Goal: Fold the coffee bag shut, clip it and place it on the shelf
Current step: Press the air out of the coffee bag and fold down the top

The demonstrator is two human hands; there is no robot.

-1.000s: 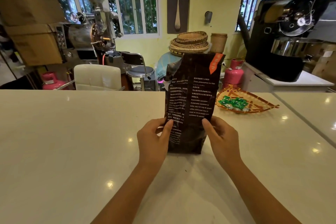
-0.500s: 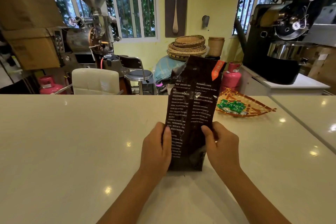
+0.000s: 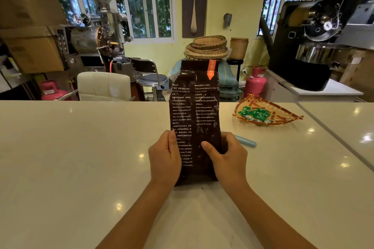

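— Where's the tall dark-brown foil coffee bag [image 3: 195, 119]?
— Upright on the glossy white counter [image 3: 81, 157], top unfolded.
— And the hands?
— Left hand [image 3: 164, 159] and right hand [image 3: 227, 159] grip its lower sides, fingers [image 3: 229, 137] curled around the edges.

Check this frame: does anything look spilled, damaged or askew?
Nothing spilled. The coffee bag stands upright on the counter between both hands; its unfolded top is creased. A tiny dark speck lies just below the bag's base.
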